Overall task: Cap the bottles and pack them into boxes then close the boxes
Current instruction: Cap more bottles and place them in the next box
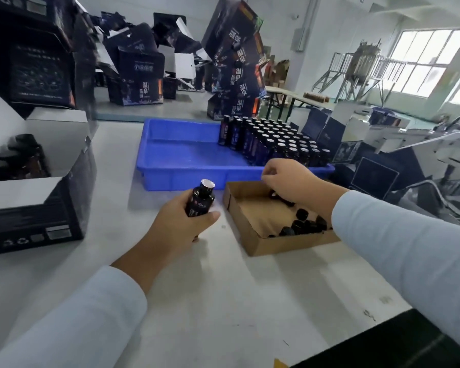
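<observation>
left hand grips bottle (uncapped) | right hand over cap tray

Large white Chinese characters 温泉 and 苗浴 legible on the dark boxes stacked behind the tray and on one dark box left of them; bottle label print too small to read.

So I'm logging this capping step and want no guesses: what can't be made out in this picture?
- Head view: whether the right hand has a cap; its curled fingers hide the fingertips inside the cardboard tray.
- Bottle label: the left hand covers part, the rest too small to read.
- Open box at left: contents dark and blurred.
- Bottles in the blue tray: the far rows overlap, so no count.
</observation>
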